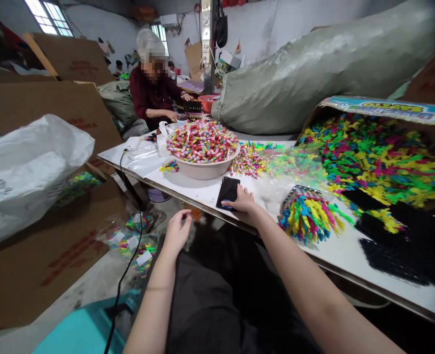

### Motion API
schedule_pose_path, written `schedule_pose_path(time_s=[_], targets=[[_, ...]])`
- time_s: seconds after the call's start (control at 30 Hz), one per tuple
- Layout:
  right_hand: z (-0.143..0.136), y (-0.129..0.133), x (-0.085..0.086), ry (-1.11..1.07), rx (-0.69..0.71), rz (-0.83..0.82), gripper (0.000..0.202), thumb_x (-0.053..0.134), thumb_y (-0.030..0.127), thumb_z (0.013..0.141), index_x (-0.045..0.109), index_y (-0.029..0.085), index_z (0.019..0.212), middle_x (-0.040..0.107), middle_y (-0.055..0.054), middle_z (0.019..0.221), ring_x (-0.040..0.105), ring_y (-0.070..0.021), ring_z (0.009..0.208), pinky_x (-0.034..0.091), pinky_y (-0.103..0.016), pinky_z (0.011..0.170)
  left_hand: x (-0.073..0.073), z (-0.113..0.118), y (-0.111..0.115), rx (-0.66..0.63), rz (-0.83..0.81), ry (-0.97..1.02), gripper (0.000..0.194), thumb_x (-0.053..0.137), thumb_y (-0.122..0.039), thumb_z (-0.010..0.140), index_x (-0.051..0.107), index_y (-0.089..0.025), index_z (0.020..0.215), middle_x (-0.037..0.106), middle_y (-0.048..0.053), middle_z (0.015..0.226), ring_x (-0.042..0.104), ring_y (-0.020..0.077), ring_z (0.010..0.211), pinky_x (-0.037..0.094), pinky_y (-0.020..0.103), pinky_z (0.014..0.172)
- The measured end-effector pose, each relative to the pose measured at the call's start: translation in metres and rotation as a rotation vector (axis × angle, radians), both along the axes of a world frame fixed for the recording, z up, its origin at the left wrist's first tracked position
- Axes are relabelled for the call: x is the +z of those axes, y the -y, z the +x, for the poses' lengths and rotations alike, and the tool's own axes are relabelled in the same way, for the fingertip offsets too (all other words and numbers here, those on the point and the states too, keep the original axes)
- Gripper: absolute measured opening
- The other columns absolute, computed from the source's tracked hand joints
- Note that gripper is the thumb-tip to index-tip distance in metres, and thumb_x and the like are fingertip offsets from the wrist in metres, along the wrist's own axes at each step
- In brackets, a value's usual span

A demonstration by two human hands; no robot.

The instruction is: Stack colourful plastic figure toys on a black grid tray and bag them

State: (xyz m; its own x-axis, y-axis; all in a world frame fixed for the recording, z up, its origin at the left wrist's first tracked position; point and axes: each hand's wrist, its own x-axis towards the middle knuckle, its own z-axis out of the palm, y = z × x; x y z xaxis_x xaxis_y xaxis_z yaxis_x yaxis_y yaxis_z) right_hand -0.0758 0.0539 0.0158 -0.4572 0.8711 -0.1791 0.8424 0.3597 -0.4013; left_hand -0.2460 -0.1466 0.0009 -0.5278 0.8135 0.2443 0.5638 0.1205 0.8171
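My right hand (244,199) is at the right side of a black smartphone (227,192) lying on the white table (198,191). The thumb lies across the phone's lower part and the fingers are along its far right edge. My left hand (179,227) hovers above my lap, short of the table edge, with thumb and fingers apart and nothing in it. Right of my right hand lies a bundle of colourful small plastic figures (309,216) on a black holder. Behind the phone stands a pale basin (202,170) heaped with small red, white and yellow pieces.
An open box (379,110) spills colourful figures at the right, near black slotted trays (390,250). A large grey-green sack (305,78) lies behind. Across the table a person (153,91) handles a black tray. A black cable (123,265) hangs at left, beside cardboard boxes (47,280).
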Motion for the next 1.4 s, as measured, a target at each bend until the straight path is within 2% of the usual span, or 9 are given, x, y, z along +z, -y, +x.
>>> schedule_pose_path(time_s=[0.33, 0.43, 0.57, 0.7, 0.97, 1.03, 1.17, 1.27, 1.4], targets=[[-0.002, 0.005, 0.008, 0.061, -0.012, -0.019, 0.110, 0.056, 0.067, 0.061, 0.004, 0.013, 0.141, 0.008, -0.012, 0.147, 0.002, -0.0264, 0.135, 0.004, -0.041, 0.109, -0.004, 0.001, 0.009, -0.010, -0.097, -0.057, 0.023, 0.043, -0.028, 0.080, 0.058, -0.019, 0.096, 0.063, 0.006, 0.098, 0.056, 0.0188, 0.095, 0.042, 0.035, 0.088], [0.000, 0.006, 0.008, -0.018, -0.020, -0.034, 0.099, 0.051, 0.064, 0.068, 0.008, 0.013, 0.141, 0.010, -0.012, 0.146, 0.005, -0.0266, 0.135, 0.004, -0.042, 0.108, -0.006, -0.003, 0.013, 0.005, -0.129, -0.065, 0.024, 0.044, -0.028, 0.080, 0.058, -0.020, 0.097, 0.063, 0.006, 0.098, 0.056, 0.0186, 0.094, 0.043, 0.034, 0.086], [0.012, 0.010, 0.000, -0.359, -0.084, 0.133, 0.055, 0.025, 0.045, 0.087, 0.035, 0.016, 0.133, 0.028, -0.010, 0.141, 0.021, -0.0217, 0.131, 0.016, -0.038, 0.106, -0.011, -0.008, 0.019, 0.024, -0.152, -0.063, 0.025, 0.044, -0.029, 0.079, 0.058, -0.019, 0.097, 0.063, 0.006, 0.099, 0.057, 0.0178, 0.092, 0.044, 0.033, 0.085], [0.022, 0.019, -0.009, -0.508, -0.043, 0.328, 0.045, 0.022, 0.028, 0.087, 0.063, 0.018, 0.103, 0.043, -0.007, 0.129, 0.032, -0.0191, 0.123, 0.021, -0.033, 0.103, -0.018, -0.014, 0.023, 0.017, -0.144, -0.073, 0.025, 0.043, -0.031, 0.080, 0.058, -0.019, 0.096, 0.063, 0.006, 0.098, 0.058, 0.0175, 0.093, 0.044, 0.033, 0.086], [0.019, 0.032, -0.001, -0.365, 0.221, 0.298, 0.033, 0.038, 0.024, 0.081, 0.069, 0.026, 0.091, 0.032, 0.003, 0.138, 0.029, -0.0219, 0.121, 0.019, -0.037, 0.102, -0.019, -0.016, 0.028, 0.025, -0.172, -0.096, 0.025, 0.044, -0.029, 0.078, 0.058, -0.017, 0.095, 0.064, 0.008, 0.097, 0.059, 0.0185, 0.092, 0.045, 0.034, 0.084], [0.020, 0.031, -0.001, -0.404, 0.168, 0.312, 0.034, 0.036, 0.025, 0.082, 0.069, 0.025, 0.092, 0.035, 0.002, 0.136, 0.031, -0.0218, 0.120, 0.021, -0.036, 0.102, -0.019, -0.015, 0.028, 0.018, -0.179, -0.100, 0.026, 0.044, -0.030, 0.078, 0.058, -0.017, 0.096, 0.063, 0.009, 0.098, 0.059, 0.0188, 0.093, 0.045, 0.035, 0.085], [0.025, 0.026, -0.007, -0.531, -0.085, 0.362, 0.039, 0.030, 0.024, 0.084, 0.067, 0.021, 0.095, 0.045, -0.004, 0.123, 0.035, -0.0198, 0.114, 0.026, -0.031, 0.099, -0.021, -0.017, 0.029, 0.001, -0.188, -0.106, 0.027, 0.044, -0.031, 0.079, 0.058, -0.017, 0.098, 0.063, 0.008, 0.099, 0.058, 0.0187, 0.094, 0.044, 0.035, 0.086], [0.026, 0.024, -0.010, -0.543, -0.136, 0.354, 0.037, 0.032, 0.026, 0.082, 0.066, 0.019, 0.095, 0.050, -0.006, 0.116, 0.037, -0.0204, 0.111, 0.027, -0.030, 0.097, -0.022, -0.018, 0.031, -0.003, -0.193, -0.110, 0.027, 0.043, -0.031, 0.080, 0.057, -0.017, 0.098, 0.062, 0.008, 0.099, 0.057, 0.0185, 0.095, 0.043, 0.035, 0.086], [0.023, 0.024, -0.008, -0.404, -0.268, 0.298, 0.038, 0.037, 0.028, 0.079, 0.063, 0.017, 0.104, 0.049, -0.008, 0.119, 0.038, -0.0256, 0.110, 0.027, -0.036, 0.096, -0.008, -0.007, 0.020, 0.013, -0.151, -0.189, 0.029, 0.043, -0.032, 0.080, 0.056, -0.019, 0.103, 0.060, 0.009, 0.105, 0.054, 0.0203, 0.099, 0.040, 0.038, 0.089]])
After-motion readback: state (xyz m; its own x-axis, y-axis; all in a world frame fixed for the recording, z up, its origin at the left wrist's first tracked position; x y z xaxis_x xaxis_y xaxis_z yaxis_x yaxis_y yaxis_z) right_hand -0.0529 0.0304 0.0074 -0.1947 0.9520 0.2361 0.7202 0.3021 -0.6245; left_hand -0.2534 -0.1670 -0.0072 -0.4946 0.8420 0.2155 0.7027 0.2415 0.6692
